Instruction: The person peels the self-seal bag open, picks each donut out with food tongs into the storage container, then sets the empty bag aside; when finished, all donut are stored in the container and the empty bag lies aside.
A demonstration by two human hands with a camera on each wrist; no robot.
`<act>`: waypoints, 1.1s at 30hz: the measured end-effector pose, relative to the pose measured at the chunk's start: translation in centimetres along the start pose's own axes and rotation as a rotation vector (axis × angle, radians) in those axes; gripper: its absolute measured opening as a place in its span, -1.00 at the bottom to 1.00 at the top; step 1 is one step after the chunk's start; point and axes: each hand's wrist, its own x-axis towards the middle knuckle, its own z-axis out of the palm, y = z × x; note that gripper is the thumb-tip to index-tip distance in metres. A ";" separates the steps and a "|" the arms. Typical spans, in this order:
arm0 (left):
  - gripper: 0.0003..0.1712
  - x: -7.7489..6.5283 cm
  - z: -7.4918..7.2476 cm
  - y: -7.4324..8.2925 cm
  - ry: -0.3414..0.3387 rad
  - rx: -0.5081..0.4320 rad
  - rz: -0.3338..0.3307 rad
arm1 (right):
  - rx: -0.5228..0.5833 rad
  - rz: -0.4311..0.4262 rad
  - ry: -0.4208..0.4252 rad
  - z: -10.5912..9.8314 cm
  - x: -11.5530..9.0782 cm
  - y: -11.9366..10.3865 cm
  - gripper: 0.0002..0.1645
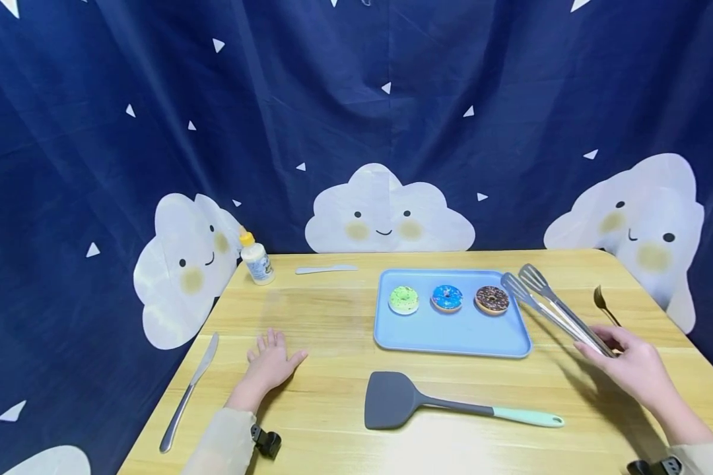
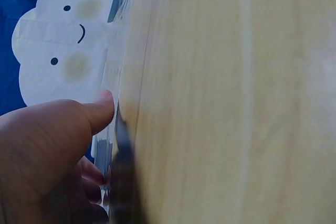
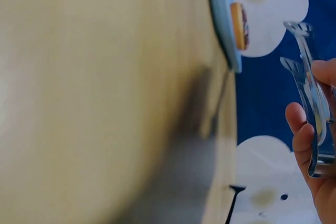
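My right hand point(image 1: 636, 366) grips metal tongs point(image 1: 561, 313) near their closed end, raised above the table; the two slotted tips stand apart beside the chocolate donut point(image 1: 492, 300). In the right wrist view, thumb and fingers hold the tongs point(image 3: 317, 98) from both sides. That donut lies with a blue donut point(image 1: 447, 298) and a green donut point(image 1: 403, 300) on a blue tray point(image 1: 451, 340). My left hand point(image 1: 270, 366), fingers spread, is at the near left edge of a faint clear flat piece point(image 1: 321, 316). Whether it presses on it or the table, I cannot tell.
A spatula point(image 1: 392, 400) with a mint handle lies in front of the tray. Left are a table knife point(image 1: 191, 389) and a glue bottle point(image 1: 257, 258); a pale knife point(image 1: 327, 269) lies at the back. A spoon point(image 1: 605, 305) lies right. A cloud-patterned curtain point(image 1: 356, 99) hangs behind.
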 end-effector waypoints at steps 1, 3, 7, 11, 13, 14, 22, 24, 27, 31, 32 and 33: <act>0.05 0.0 0.0 -0.1 -0.004 -0.003 -0.002 | -0.009 0.007 0.003 -0.1 -0.2 0.2 -0.56; 0.06 0.0 -0.1 -0.1 -0.010 -0.002 0.000 | -0.034 0.025 0.001 -0.2 -0.5 0.6 -0.57; 0.05 0.0 -0.3 -0.3 -0.018 -0.005 -0.002 | -0.081 0.056 -0.010 0.0 -1.0 1.3 -0.55; 0.04 0.0 -0.4 -0.5 -0.018 -0.010 -0.002 | -0.126 0.086 -0.027 0.4 -1.0 1.7 -0.50; 0.04 0.0 -0.4 -0.6 -0.013 -0.009 0.004 | -0.152 0.094 -0.038 0.5 -0.8 1.9 -0.48; 0.04 0.0 -0.4 -0.6 -0.010 -0.011 0.008 | -0.158 0.100 -0.046 0.6 -0.7 2.0 -0.47; 0.08 0.0 -0.8 -0.6 0.097 -0.076 0.066 | -0.175 0.161 -0.044 1.2 0.1 2.0 -0.47; 0.07 -0.1 -0.9 -0.4 0.128 -0.090 0.086 | -0.183 0.175 -0.056 1.3 0.2 2.0 -0.48; 0.04 -0.2 -1.1 -0.1 0.162 -0.089 0.118 | -0.199 0.203 -0.106 1.4 0.5 2.1 -0.51; 0.02 -0.5 -1.5 0.3 0.185 -0.087 0.145 | -0.225 0.248 -0.196 1.6 0.5 1.9 -0.52; 0.01 -0.6 -1.6 0.4 0.187 -0.087 0.148 | -0.230 0.257 -0.214 1.6 0.5 1.8 -0.51; 0.01 -0.6 -1.7 0.5 0.186 -0.089 0.151 | -0.235 0.266 -0.233 1.6 0.5 1.7 -0.50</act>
